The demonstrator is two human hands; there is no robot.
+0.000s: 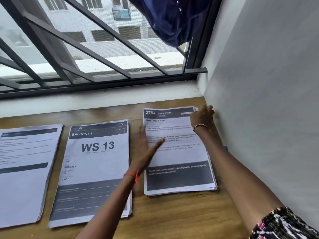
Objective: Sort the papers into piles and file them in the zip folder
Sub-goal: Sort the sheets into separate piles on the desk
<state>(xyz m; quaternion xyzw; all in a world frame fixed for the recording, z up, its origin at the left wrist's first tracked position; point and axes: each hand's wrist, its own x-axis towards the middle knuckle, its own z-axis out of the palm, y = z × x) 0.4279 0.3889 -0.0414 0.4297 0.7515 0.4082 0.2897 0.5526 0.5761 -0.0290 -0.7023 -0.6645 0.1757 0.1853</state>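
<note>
Three piles of printed papers lie on a wooden table [181, 214]. The right pile [179, 180] has a top sheet headed "2754 Living Room". My left hand [146, 149] lies flat with straight fingers on that pile's left edge. My right hand [202, 116] touches the pile's far right corner, fingers bent over the sheet edges. The middle pile [96, 163] reads "Balcony 1, WS 13". The left pile [25, 169] runs off the frame's left side. No zip folder is in view.
A white wall [267, 100] stands close against the right pile. A white sill [103, 95] and a barred window [86, 49] run along the table's far edge. A dark blue cloth [172, 19] hangs at the upper right.
</note>
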